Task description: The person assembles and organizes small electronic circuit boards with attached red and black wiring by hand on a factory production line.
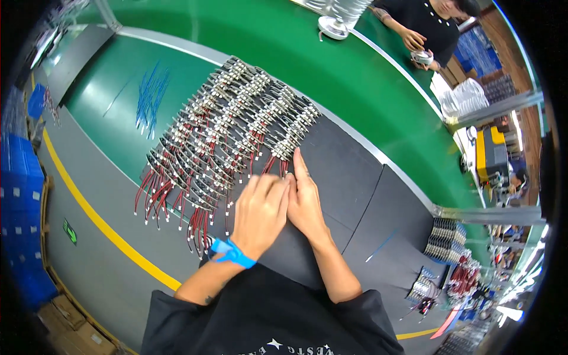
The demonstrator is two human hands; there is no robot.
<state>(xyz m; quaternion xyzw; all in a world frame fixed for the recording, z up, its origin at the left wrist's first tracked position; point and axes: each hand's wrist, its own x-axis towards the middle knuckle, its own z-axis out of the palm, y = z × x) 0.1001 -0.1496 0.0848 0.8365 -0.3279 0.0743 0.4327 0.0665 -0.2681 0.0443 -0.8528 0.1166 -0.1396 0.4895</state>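
Observation:
My left hand [259,207] is closed, its fingers curled and their tips meeting near my right thumb. Whatever lies between those fingertips is hidden. Close beside it, my right hand [305,204] is stretched out with the index finger straight, next to the near right end of the rows of wired modules [254,127]. These small white-and-metal pieces are strung on black wires and lie side by side in several slanting rows. Red and black leads [198,228] with small white connectors hang from their near left side.
Blue cable ties [152,97] lie on the green tabletop, and a single one [381,245] rests on the dark mat [349,171]. More bundled modules [447,239] are at the right. Across the green bench a person [432,29] holds a white round part. Blue crates [21,201] stand left.

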